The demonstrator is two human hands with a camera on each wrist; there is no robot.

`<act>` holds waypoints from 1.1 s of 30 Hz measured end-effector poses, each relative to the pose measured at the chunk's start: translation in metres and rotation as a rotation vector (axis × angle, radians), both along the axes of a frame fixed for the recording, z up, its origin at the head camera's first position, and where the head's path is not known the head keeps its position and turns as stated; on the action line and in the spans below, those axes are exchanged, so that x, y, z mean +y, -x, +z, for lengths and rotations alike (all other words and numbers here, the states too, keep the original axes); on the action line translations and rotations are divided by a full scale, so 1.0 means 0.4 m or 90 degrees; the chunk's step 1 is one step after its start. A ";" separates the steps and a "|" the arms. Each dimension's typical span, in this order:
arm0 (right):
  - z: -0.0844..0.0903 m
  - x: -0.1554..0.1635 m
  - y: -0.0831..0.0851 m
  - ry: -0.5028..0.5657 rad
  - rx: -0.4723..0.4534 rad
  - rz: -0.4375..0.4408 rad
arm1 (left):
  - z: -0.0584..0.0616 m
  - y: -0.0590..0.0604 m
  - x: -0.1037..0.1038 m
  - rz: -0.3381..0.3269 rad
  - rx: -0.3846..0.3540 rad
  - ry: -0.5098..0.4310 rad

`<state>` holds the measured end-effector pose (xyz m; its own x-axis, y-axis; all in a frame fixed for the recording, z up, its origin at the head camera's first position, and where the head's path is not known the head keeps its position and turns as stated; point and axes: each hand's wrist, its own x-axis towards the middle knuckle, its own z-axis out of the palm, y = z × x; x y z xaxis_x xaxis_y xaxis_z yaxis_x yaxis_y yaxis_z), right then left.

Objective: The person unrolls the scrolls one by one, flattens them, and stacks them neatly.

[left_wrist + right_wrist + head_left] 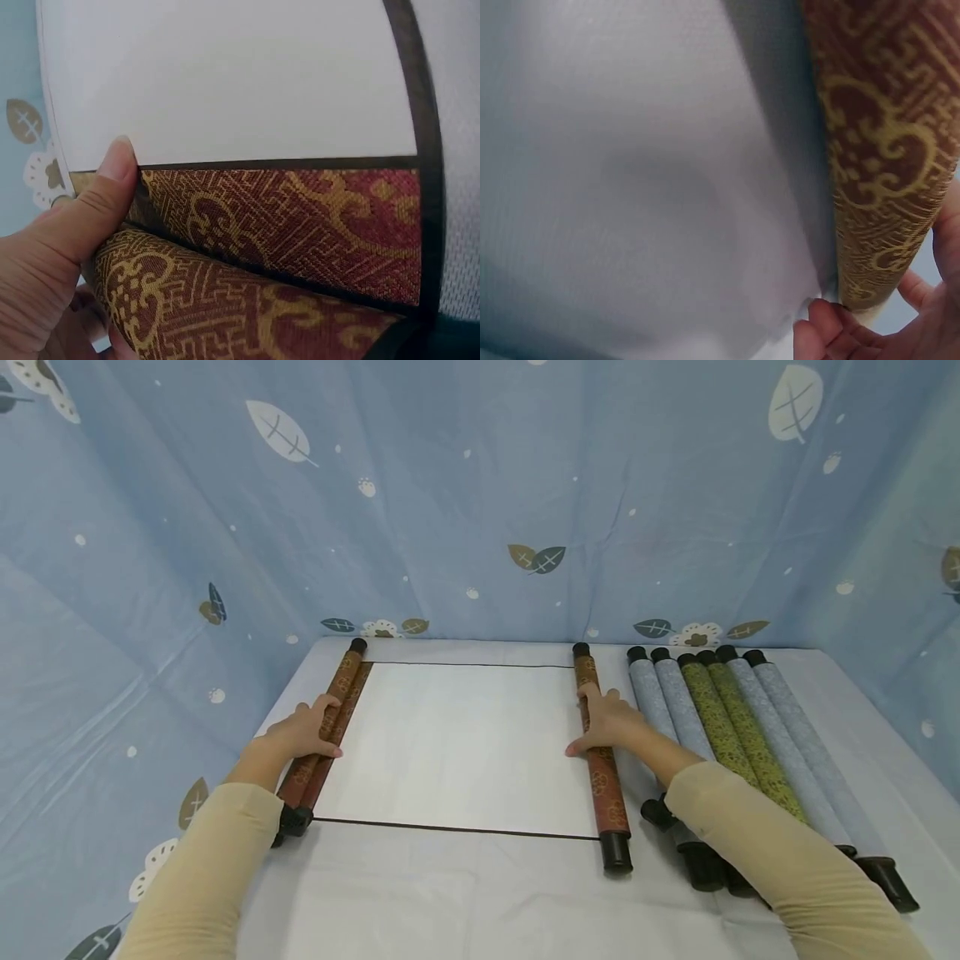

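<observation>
A hanging scroll with red-brown, gold-patterned brocade lies partly unrolled, its blank white paper (457, 743) edged by thin dark lines. At its left end, my left hand (303, 731) grips the brocade roll (202, 300); the thumb lies over the brocade band (300, 217) at the paper's edge, and the other fingers are partly hidden behind the roll. My right hand (611, 720) holds the right-hand roll (609, 793) around its middle, thumb on the paper side. In the right wrist view, fingertips (825, 322) curl about that roll's lower edge. Black knobs cap both rolls.
Several rolled scrolls, grey-blue (802, 735) and green (716, 718), lie side by side at the right, partly under my right forearm. A white cloth (390, 893) covers the table. Blue leaf-patterned fabric (450, 510) hangs behind and at the sides.
</observation>
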<state>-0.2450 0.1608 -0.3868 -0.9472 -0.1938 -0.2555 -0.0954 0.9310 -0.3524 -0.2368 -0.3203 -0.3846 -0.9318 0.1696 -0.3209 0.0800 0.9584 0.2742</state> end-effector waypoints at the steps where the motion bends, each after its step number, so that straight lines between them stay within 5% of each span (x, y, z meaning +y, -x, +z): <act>1: 0.001 0.003 0.001 0.000 -0.004 0.003 | 0.000 -0.001 -0.001 -0.001 0.002 -0.003; 15: 0.004 0.047 0.024 0.014 -0.108 0.094 | 0.009 -0.011 0.003 -0.035 0.006 0.035; 33: 0.013 0.057 0.029 0.023 -0.167 0.019 | -0.007 -0.002 -0.008 -0.030 0.000 0.028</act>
<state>-0.2565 0.1835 -0.3814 -0.8433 -0.2340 -0.4839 -0.0235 0.9154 -0.4018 -0.2360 -0.3236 -0.3876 -0.9231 0.1991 -0.3289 0.1252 0.9645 0.2325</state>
